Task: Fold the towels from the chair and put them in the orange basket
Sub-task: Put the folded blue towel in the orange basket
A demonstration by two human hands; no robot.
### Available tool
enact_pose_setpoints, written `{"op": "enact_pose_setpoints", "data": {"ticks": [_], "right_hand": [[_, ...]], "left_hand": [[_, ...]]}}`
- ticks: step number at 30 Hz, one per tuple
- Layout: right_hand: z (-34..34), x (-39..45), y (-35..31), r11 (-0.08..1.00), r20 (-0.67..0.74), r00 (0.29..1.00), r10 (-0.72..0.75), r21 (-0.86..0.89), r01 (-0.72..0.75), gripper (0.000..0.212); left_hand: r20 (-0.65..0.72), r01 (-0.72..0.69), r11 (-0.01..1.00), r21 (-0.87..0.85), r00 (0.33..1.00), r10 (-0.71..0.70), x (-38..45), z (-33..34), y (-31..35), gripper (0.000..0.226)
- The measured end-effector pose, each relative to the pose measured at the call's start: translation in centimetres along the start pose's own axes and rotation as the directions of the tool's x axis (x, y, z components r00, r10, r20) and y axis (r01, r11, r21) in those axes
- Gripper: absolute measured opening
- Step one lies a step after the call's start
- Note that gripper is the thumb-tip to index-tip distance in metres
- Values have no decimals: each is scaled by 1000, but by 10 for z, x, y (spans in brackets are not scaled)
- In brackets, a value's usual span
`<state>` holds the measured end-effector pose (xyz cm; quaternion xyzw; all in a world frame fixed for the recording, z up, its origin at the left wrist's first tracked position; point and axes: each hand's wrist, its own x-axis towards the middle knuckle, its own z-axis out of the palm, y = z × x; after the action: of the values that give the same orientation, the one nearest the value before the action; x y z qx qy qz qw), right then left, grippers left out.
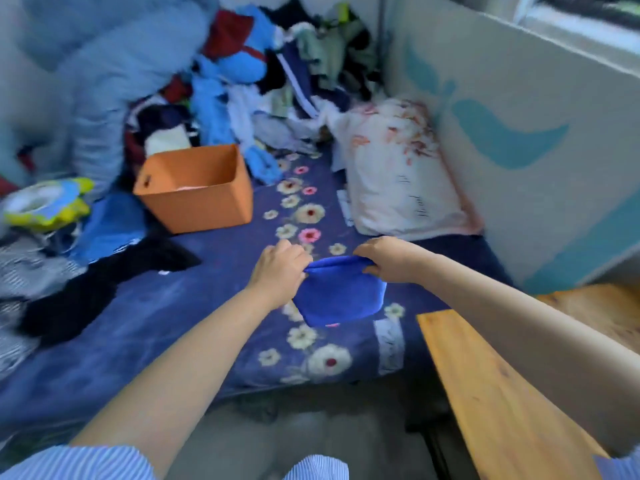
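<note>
Nearest the camera, striped blue-and-white sleeves [104, 462] frame the bottom edge, and a wooden board [485, 386] slants up the lower right, just beside the right forearm. Beyond it lies the bed [156, 323], covered in a dark blue sheet printed with pale flowers.

Over the sheet, both hands hold one small blue towel [341, 296], already folded into a compact square. The left hand [278, 268] has its fingers curled tight around the towel's upper left corner; the right hand [388, 259] pinches the upper right corner, fingers bent over the edge. The top edge is stretched between them and the rest hangs down toward the sheet; whether it touches the sheet cannot be told.

To the left, a black garment [104, 285] sprawls across the bed, with striped fabric [20, 271] beside it. Farther back and left of the hands stands the orange basket [197, 199], open-topped, well apart from the towel; something pale shows inside, too blurred to identify. A white floral pillow [401, 178] rests against the wall [519, 98] on the right. Behind the basket rises a heap of mixed clothes [277, 81], and a light blue quilt [114, 64] fills the far left corner.
</note>
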<state>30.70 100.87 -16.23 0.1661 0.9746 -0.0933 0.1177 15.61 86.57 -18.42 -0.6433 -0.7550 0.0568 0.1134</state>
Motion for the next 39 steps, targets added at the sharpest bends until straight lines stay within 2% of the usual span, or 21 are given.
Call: {"op": "enact_pose_setpoints", "data": {"ticks": [2,4,8,12,16,21,24,28,31,33,35,39], "right_hand": [[-8,30,-35,999,3,999,-38,-36,38,27],[-14,69,-78,995,18,997,-80,-54,80,26],[-30,142,-154,984,33,984,-173,-42,175,24],[-51,200,-207,973,58,971,-231,-12,232,21],[-67,246,-231,970,60,968,-244,15,244,22],[-84,318,-241,973,52,972,-229,22,228,21],[-95,374,-231,972,27,972,-232,49,231,4],[-111,439,-215,974,-10,980,-199,113,199,13],[-122,490,-204,977,-30,986,-161,139,164,9],[-126,524,-196,977,-63,990,-129,164,138,13],[-130,552,-188,977,-102,992,-74,191,92,22],[-136,604,-166,961,-184,981,67,275,-14,27]], "left_hand": [[96,105,994,-42,990,-101,-20,-2,-35,24],[193,213,974,-78,962,-194,-44,6,-81,24],[255,375,902,-212,913,-320,-90,19,-174,26],[302,456,854,-250,875,-378,-114,26,-244,23],[325,513,821,-249,843,-428,-111,32,-294,22],[353,489,853,-182,843,-407,-82,47,-355,21],[359,492,853,-175,839,-409,-49,62,-399,21],[351,510,843,-172,831,-431,-1,79,-450,21],[357,525,833,-172,822,-444,36,96,-484,22],[372,540,821,-186,812,-450,61,105,-509,22],[385,552,804,-222,807,-448,88,114,-533,21],[374,545,780,-309,823,-427,145,132,-575,21]]}}
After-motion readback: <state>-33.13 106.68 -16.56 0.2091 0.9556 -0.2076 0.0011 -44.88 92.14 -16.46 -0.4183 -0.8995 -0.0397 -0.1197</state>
